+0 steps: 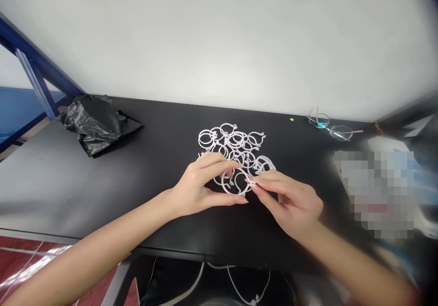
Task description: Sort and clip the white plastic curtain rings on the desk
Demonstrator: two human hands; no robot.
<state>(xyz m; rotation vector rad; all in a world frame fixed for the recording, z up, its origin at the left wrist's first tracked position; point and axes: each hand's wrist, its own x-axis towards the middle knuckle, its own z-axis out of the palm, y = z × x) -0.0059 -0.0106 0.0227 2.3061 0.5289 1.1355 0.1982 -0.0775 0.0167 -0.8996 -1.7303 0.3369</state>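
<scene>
A pile of several white plastic rings [236, 144] lies on the black table [164, 160]. One white ring [236, 183] at the pile's near edge is held between both hands. My left hand [201, 183] curls around its left side, forefinger over the top and thumb beneath. My right hand [290, 199] pinches the ring's right end between thumb and fingertips. Both hands hover just above the tabletop, in front of the pile.
A crumpled black plastic bag [96, 123] sits at the table's back left. A pair of glasses [330, 128] lies at the back right by the white wall. A blurred-out object [376, 192] is at the right. Cables hang under the front edge.
</scene>
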